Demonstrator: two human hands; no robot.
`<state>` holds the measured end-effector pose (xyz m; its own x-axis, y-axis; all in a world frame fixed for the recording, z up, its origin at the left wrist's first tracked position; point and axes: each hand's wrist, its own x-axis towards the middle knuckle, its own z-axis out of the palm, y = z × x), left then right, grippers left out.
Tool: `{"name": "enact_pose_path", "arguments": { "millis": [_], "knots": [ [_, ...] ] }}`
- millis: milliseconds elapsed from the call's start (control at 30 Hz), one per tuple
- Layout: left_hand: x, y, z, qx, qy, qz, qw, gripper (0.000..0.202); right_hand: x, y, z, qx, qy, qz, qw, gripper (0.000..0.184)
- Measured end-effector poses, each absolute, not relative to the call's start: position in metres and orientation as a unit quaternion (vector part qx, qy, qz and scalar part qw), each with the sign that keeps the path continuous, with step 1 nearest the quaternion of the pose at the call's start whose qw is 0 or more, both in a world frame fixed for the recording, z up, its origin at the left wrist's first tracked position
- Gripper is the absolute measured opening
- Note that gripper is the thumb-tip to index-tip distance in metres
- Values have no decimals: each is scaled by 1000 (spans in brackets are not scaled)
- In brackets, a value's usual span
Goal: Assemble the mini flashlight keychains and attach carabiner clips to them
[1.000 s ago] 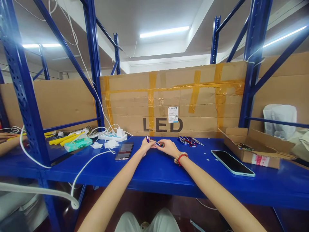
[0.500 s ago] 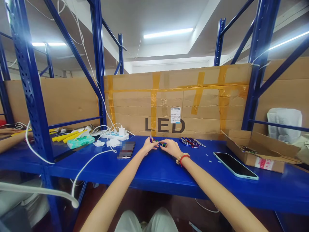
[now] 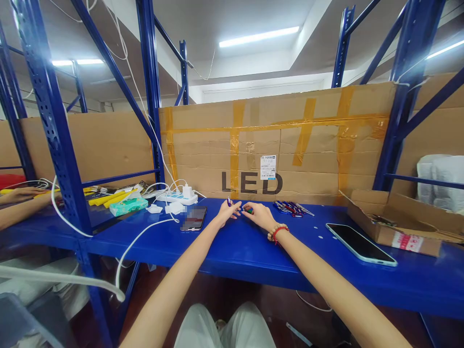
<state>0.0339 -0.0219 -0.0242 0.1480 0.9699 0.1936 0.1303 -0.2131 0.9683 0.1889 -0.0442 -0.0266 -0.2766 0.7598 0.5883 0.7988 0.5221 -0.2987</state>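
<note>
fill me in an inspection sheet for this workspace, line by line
Surface: blue bench, a few small white spots on it right of the right hand.
Items in hand: slim dark item and small green-and-dark item; too small to identify.
Clutter: pile of slim items, pale-edged phone, dark phone, open carton, teal packet.
Hands: left hand holds the slim item; right hand pinches the green one; hands apart.
Cables: white cable droops over the front edge; others around the power strip.
Surroundings: cardboard panel marked LED behind; another person's hand far left.
</note>
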Motion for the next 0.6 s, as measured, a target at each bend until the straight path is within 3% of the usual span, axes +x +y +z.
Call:
{"name": "enact_pose_path", "arguments": {
  "millis": [200, 333, 600],
  "knots": [
    [33, -22, -26, 645, 463, 428, 431, 25, 191, -40, -29, -470, -779, 38, 414, 15],
    [32, -22, -26, 668, 465, 406, 415, 23, 189, -38, -32, -437, -796, 67, 414, 6],
    [31, -16, -31, 691, 514, 391, 325, 23, 188, -40, -34, -438, -798, 70, 408, 9]
  ]
}}
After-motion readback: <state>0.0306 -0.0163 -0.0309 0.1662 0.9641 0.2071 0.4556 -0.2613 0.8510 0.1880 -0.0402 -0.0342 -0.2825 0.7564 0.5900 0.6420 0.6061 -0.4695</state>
